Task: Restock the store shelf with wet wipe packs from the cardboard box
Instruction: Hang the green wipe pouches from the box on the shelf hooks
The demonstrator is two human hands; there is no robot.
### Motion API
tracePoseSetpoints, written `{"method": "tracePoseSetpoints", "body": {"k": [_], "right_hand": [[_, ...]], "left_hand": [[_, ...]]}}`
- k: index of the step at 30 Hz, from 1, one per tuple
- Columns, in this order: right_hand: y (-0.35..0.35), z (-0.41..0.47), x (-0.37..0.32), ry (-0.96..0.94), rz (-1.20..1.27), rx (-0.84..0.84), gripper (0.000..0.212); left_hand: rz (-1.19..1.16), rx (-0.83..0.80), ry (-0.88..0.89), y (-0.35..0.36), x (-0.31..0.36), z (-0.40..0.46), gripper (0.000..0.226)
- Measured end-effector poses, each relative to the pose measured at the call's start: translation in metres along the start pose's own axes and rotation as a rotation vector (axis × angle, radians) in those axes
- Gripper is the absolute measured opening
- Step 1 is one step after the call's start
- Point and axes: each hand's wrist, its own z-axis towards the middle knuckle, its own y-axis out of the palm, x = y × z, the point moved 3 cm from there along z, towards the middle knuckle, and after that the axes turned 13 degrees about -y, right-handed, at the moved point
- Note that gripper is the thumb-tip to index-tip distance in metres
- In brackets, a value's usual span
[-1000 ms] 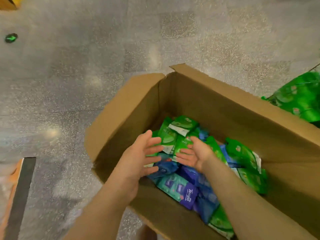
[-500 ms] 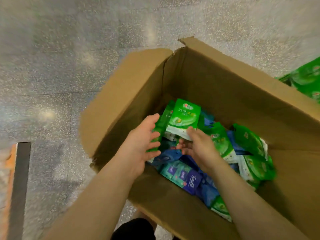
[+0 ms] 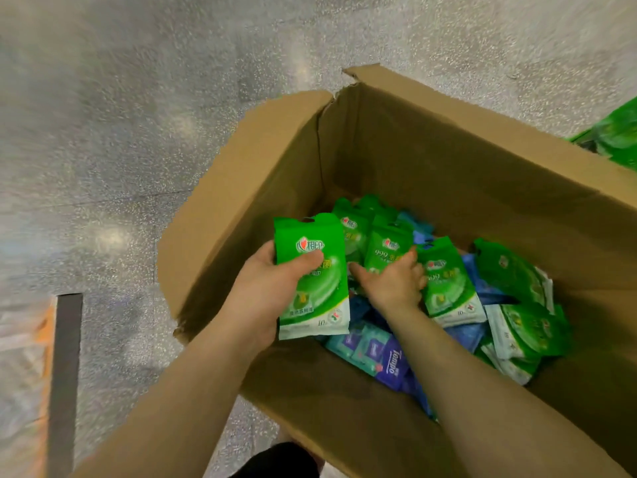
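Note:
An open cardboard box (image 3: 431,160) stands on the floor, filled with several green, blue and purple wet wipe packs. My left hand (image 3: 265,291) holds a green wipe pack (image 3: 313,298) upright over the box's left side, thumb across its front. My right hand (image 3: 393,281) reaches into the pile and grips another green pack (image 3: 386,246), fingers curled under it. A further green pack (image 3: 448,284) lies just right of that hand. A purple pack (image 3: 393,367) lies near the box's front wall.
Speckled grey floor (image 3: 138,132) surrounds the box. More green packaging (image 3: 617,132) shows at the right edge behind the box. A dark strip with an orange edge (image 3: 63,374) runs along the lower left. The box's left flap (image 3: 241,188) leans outward.
The green pack that my right hand lifted now sits in my left hand. My right hand has gone back into the pile and taken hold of another green pack.

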Motion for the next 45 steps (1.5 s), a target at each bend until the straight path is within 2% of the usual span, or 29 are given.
{"method": "tracePoseSetpoints", "body": {"k": [2,4,7,9,11,14,16,17,19,20,22,26,28,32,36,38,40,42,45], "right_hand": [[0.006,0.003,0.0,0.037,0.006,0.018,0.126],[-0.003,-0.004,-0.004,0.034,0.131,0.099,0.118],[-0.034,-0.035,-0.017,-0.163,0.378,0.202,0.102],[-0.055,-0.068,-0.039,-0.376,0.445,0.155,0.092],[-0.071,-0.101,-0.065,-0.573,0.314,0.049,0.086],[-0.079,-0.128,-0.088,-0.717,0.16,-0.07,0.086],[-0.079,-0.125,-0.087,-0.677,0.295,-0.208,0.081],[-0.079,-0.116,-0.083,-0.602,0.429,-0.22,0.073],[-0.072,-0.086,-0.064,-0.342,0.684,-0.042,0.053],[-0.062,-0.066,-0.053,-0.207,0.695,0.068,0.048],[-0.036,-0.03,-0.043,-0.067,0.49,0.146,0.055],[0.009,0.014,-0.054,-0.016,0.073,0.014,0.088],[0.019,0.022,-0.058,0.025,-0.026,-0.025,0.09],[0.027,0.035,-0.059,-0.008,-0.166,-0.095,0.097],[0.022,0.047,-0.064,-0.083,-0.212,-0.143,0.09],[0.027,0.042,-0.064,-0.217,-0.084,-0.1,0.078],[0.03,0.031,-0.059,-0.304,0.245,-0.119,0.067],[0.016,0.019,-0.051,-0.267,0.588,-0.104,0.06],[-0.028,0.008,-0.033,-0.211,0.748,0.041,0.048]], "left_hand": [[-0.004,0.005,-0.013,-0.002,-0.002,0.001,0.033],[-0.015,0.011,-0.026,-0.004,-0.004,0.0,0.03],[-0.026,-0.024,-0.016,0.0,-0.006,-0.005,0.035],[-0.041,-0.093,-0.001,0.008,-0.006,-0.013,0.049],[-0.079,-0.209,0.004,0.017,-0.006,-0.022,0.06],[-0.082,-0.296,0.029,0.026,-0.009,-0.03,0.049],[-0.078,-0.254,0.048,0.021,-0.01,-0.028,0.041],[-0.072,-0.22,0.054,0.016,-0.009,-0.025,0.041],[-0.042,-0.159,0.057,0.006,-0.007,-0.018,0.045],[-0.022,-0.145,0.056,0.002,-0.006,-0.016,0.048],[0.004,-0.135,0.054,-0.003,-0.005,-0.012,0.052],[0.008,-0.123,0.048,-0.006,-0.004,-0.01,0.049],[-0.023,-0.131,0.047,-0.005,-0.004,-0.009,0.048],[-0.062,-0.127,0.024,-0.003,-0.001,-0.008,0.05],[-0.024,-0.096,0.029,-0.007,0.003,-0.006,0.043],[-0.023,-0.083,0.024,-0.009,0.003,-0.004,0.038],[-0.031,-0.059,0.011,-0.01,0.002,-0.003,0.038],[-0.034,-0.042,-0.003,-0.009,0.003,-0.003,0.035],[-0.046,-0.04,-0.026,-0.009,0.005,-0.003,0.031]]}}
